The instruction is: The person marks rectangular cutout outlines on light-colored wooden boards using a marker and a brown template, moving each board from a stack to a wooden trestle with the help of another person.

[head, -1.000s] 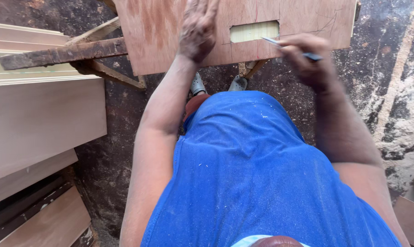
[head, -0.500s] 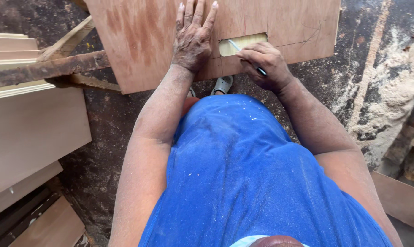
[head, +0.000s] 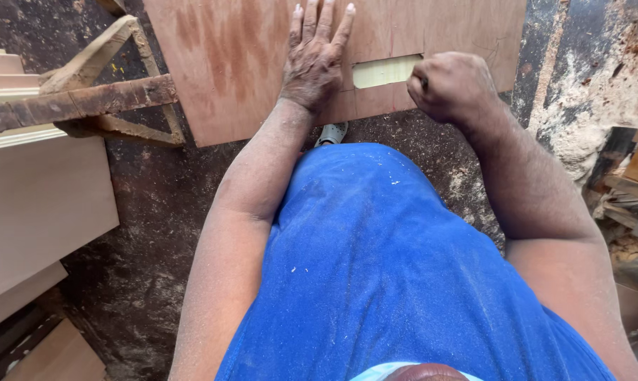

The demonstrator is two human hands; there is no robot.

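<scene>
A: How many hands show?
B: Two: a left hand [head: 317, 56] and a right hand [head: 451, 85], top centre.
A: Boards?
B: One plywood sheet [head: 234, 63] at the top, with one slot [head: 386, 70] cut in it.
A: Anything else?
B: One wooden trestle [head: 100, 99] upper left, one shoe [head: 331, 133] mid-frame.

Dusty dark floor [head: 142, 233]; pale boards [head: 37, 204] stacked left.

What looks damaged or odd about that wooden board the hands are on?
The plywood board has a rectangular hole cut through it, paler material showing behind, and dark reddish stains across its face. The left hand lies flat beside the hole; the right hand is fisted at its edge. Sawdust covers the floor.
</scene>
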